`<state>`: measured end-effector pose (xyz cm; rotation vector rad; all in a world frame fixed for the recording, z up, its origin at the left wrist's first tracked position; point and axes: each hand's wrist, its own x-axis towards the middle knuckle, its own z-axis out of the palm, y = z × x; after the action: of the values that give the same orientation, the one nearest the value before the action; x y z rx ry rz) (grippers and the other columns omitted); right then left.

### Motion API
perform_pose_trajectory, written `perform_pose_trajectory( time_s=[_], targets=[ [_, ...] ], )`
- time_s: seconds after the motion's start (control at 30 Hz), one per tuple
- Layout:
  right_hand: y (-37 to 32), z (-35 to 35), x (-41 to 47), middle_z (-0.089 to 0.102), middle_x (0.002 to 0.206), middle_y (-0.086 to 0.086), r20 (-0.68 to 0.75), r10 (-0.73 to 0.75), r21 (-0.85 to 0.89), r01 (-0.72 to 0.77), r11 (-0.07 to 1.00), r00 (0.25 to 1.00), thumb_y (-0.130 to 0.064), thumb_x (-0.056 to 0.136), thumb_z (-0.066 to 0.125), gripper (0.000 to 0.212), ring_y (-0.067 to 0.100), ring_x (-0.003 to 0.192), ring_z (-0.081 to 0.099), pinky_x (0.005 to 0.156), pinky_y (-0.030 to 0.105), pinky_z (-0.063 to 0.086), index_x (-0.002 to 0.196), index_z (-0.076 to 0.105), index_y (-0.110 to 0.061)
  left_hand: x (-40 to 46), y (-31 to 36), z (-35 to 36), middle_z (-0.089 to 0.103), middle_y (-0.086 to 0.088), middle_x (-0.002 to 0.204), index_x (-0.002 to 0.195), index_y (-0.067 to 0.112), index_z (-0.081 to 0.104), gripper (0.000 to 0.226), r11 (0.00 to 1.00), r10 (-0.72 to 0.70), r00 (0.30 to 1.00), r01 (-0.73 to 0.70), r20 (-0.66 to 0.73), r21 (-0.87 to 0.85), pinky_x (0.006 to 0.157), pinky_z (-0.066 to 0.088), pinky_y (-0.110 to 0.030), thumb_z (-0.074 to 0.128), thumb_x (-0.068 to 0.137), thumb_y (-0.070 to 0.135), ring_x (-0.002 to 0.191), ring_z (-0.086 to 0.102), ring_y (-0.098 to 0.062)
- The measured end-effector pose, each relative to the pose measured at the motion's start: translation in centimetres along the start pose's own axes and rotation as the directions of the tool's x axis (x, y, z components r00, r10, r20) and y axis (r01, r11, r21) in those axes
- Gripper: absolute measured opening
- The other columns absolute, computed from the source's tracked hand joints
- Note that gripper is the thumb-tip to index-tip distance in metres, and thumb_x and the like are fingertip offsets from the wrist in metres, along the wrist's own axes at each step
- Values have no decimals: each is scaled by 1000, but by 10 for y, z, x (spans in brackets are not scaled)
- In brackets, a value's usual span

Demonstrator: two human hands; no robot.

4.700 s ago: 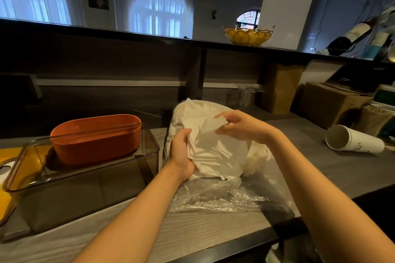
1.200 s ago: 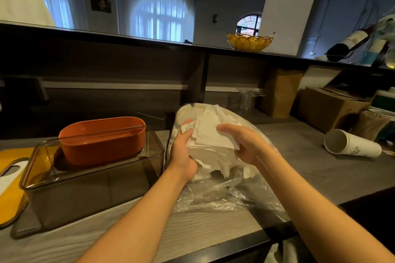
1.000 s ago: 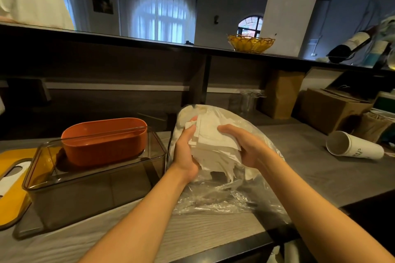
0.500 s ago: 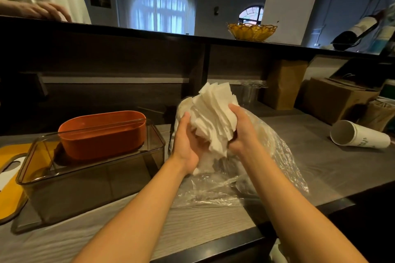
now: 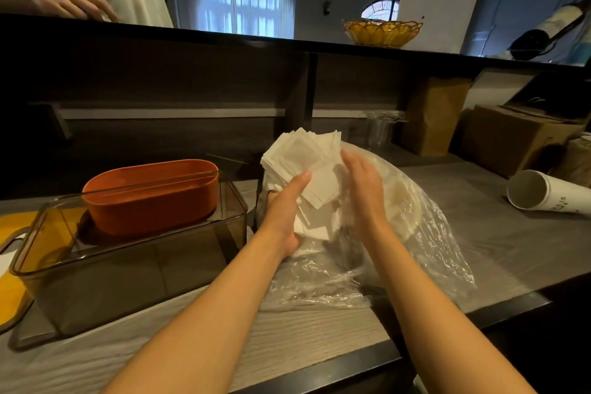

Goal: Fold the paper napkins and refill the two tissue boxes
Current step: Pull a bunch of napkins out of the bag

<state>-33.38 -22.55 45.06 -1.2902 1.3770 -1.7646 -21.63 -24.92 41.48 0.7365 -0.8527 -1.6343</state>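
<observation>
1. Grey wood-grain counter [image 5: 319, 326] is serving as the work surface below a raised dark bar ledge; a clear plastic bag [image 5: 409, 233] is lying at its middle and is the landmark for all places below.
2. Paper napkins [image 5: 303, 163] are standing as a fanned, uneven stack just above the bag's mouth, apparently so that the edges can be squared before folding.
3. Left hand [image 5: 284, 211] is gripping the stack from its left side, thumb across the front sheet, wrist rising from below.
4. Right hand [image 5: 361, 185] is hovering flat just right of the stack, fingers straight and together, palm facing the napkins, grasping nothing; whether it is touching the paper cannot be told.
5. Orange tissue box [image 5: 150, 195] is sitting inside a smoky transparent tissue box [image 5: 128, 272], both left of the bag and seemingly awaiting refill.
6. Paper cup [image 5: 550, 192] is lying on its side far right of the bag.
</observation>
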Motion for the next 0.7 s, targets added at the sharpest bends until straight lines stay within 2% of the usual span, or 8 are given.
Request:
perform_pose_trajectory(
  time_s=[0.07,0.13,0.23,0.33,0.4,0.5,0.6,0.7],
  targets=[
    [1,-10,5,57,119,-5,-162,-145,-80,134,988,976,-38,98,59,32,0,99,56,73,12,46,125,60,-21,-2,1,1,77,-10,103,116,17,68,26,1000,-4,1000,3,11,15,84,58,-44,68,93,29,95,73,-32],
    [1,-17,8,54,117,-11,-228,-242,-138,215,967,943,-37,97,59,27,-8,100,53,76,6,44,122,60,-28,-3,2,1,77,-11,104,117,16,68,26,999,-7,1000,6,26,34,84,58,-44,67,94,28,95,73,-32],
    [5,-15,12,67,100,-7,-90,-165,-130,153,980,982,-33,96,61,17,1,86,60,71,15,48,104,71,-21,-4,1,1,75,-13,109,123,15,66,30,998,-13,999,9,53,69,85,58,-46,66,95,26,101,72,-35],
    [8,-12,12,47,58,4,-16,-126,-124,123,985,992,-23,90,64,31,16,58,42,55,31,36,64,58,-7,-6,3,1,76,-13,107,120,17,66,27,996,-13,998,7,66,89,78,59,-42,65,95,25,95,73,-32],
    [8,-13,10,53,61,20,-51,-161,-93,156,983,986,-19,89,66,33,20,59,45,58,33,39,66,62,4,-6,4,1,76,-11,106,120,18,65,28,995,-7,998,1,65,100,74,59,-39,67,94,27,93,74,-30],
    [8,-14,8,63,69,25,-87,-202,-81,195,977,975,-19,91,68,29,30,60,52,58,35,45,72,71,2,-6,5,1,77,-8,103,118,20,66,27,994,-13,998,7,62,106,71,59,-37,66,94,32,90,74,-27],
    [6,-13,7,49,55,17,-61,-193,-61,189,980,979,-17,93,65,39,21,53,41,53,29,35,63,59,7,-6,7,2,78,-6,97,112,22,67,21,996,-59,996,55,73,65,69,58,-36,62,96,36,84,74,-25],
    [5,-16,10,41,55,8,-89,-142,20,145,989,986,-17,94,63,42,18,55,35,54,28,30,62,51,7,-6,8,1,76,-8,100,116,20,67,27,995,-90,995,88,44,50,69,58,-37,62,96,36,83,72,-27]
  ],
)
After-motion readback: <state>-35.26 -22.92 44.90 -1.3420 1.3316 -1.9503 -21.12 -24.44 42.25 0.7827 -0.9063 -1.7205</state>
